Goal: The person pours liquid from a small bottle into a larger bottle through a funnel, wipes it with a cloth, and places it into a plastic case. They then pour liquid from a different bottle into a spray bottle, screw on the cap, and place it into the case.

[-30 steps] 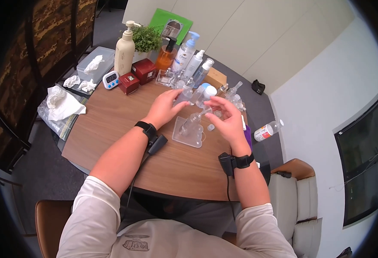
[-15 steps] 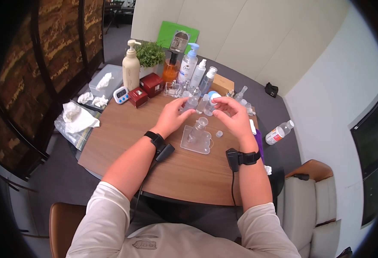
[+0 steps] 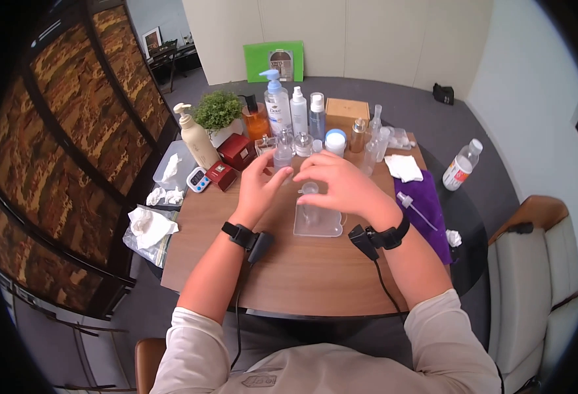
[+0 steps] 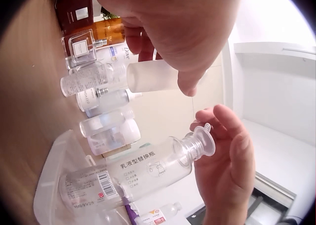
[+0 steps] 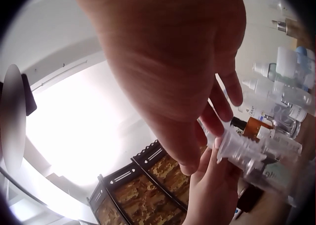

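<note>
My left hand [image 3: 257,190] holds a frosted translucent cylinder [image 4: 150,76] between fingers and thumb, raised above the table. My right hand [image 3: 351,187] hovers close to it with loosely bent fingers, and no object shows in its grasp. Below and between the hands stands a clear plastic bottle [image 4: 143,170] with printed writing and a barcode. A small clear funnel [image 4: 205,141] sits in the bottle's mouth. Under the bottle is a clear shallow tray [image 3: 328,230] on the wooden table. The left wrist view shows the right fingers just behind the funnel.
Behind the hands stand several bottles, among them a blue-capped pump bottle [image 3: 277,108], and a white jar [image 3: 335,142]. Red boxes [image 3: 220,176] and a timer [image 3: 198,178] are at the left. A purple cloth [image 3: 427,210] bearing a spray pump [image 3: 407,200] lies at the right.
The head view has swung and tilted, showing more of the room's left. My right hand has moved from beside the funnel up toward my left hand. The bottle stays in the tray.
</note>
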`<state>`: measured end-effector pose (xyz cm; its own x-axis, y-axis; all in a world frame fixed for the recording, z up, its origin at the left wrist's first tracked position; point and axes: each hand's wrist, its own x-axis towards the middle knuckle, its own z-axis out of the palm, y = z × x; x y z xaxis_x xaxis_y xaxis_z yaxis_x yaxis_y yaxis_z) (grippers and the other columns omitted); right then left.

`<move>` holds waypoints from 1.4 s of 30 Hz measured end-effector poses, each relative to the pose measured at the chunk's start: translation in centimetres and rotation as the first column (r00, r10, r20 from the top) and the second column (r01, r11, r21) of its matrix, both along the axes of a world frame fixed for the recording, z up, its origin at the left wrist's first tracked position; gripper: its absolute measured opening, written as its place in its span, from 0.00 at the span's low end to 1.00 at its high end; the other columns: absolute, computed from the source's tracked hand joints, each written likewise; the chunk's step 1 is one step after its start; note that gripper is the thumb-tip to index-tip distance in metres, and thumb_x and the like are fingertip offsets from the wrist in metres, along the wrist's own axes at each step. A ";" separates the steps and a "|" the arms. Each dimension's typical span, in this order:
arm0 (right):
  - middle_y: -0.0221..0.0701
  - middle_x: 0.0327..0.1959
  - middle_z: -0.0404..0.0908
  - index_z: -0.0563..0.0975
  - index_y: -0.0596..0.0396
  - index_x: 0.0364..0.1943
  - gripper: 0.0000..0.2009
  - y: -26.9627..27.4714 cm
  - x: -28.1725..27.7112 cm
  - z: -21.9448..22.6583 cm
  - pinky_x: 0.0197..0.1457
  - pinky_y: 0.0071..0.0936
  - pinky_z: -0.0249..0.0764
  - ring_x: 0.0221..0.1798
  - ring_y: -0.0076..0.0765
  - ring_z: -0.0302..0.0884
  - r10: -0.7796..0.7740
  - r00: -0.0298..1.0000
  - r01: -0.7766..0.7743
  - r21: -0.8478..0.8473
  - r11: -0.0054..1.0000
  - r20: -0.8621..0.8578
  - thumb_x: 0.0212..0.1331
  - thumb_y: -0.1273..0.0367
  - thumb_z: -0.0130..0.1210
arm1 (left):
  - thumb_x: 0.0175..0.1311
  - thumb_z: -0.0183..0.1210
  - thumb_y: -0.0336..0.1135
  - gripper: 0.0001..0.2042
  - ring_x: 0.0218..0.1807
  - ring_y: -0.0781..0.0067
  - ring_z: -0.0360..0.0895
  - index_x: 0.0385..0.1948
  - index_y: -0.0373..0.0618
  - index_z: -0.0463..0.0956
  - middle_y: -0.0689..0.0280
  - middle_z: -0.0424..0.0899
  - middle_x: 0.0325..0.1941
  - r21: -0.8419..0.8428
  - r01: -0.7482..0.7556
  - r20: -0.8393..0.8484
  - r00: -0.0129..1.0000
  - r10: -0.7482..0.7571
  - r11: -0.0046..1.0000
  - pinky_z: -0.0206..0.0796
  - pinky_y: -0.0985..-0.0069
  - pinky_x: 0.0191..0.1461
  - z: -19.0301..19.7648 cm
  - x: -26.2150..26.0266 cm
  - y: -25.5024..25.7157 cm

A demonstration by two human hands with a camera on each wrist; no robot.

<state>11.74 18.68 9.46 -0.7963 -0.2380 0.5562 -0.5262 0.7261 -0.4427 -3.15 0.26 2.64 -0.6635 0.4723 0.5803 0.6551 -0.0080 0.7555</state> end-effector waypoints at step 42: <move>0.29 0.31 0.81 0.84 0.52 0.34 0.08 0.6 2.1 -2.5 0.39 0.35 0.76 0.34 0.39 0.80 -0.028 0.939 0.097 0.185 0.978 -0.343 0.55 0.68 0.72 | 0.57 0.76 0.28 0.28 0.51 0.65 0.83 0.62 0.41 0.80 0.60 0.86 0.53 -0.192 -0.054 -0.259 0.966 0.002 0.980 0.77 0.70 0.57 2.1 2.8 -3.4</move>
<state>13.83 19.29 6.99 -0.5871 -0.3253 0.7413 -0.5700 0.8163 -0.0932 -0.30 -3.15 4.69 -0.5189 0.5772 0.6305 0.8248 0.1442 0.5468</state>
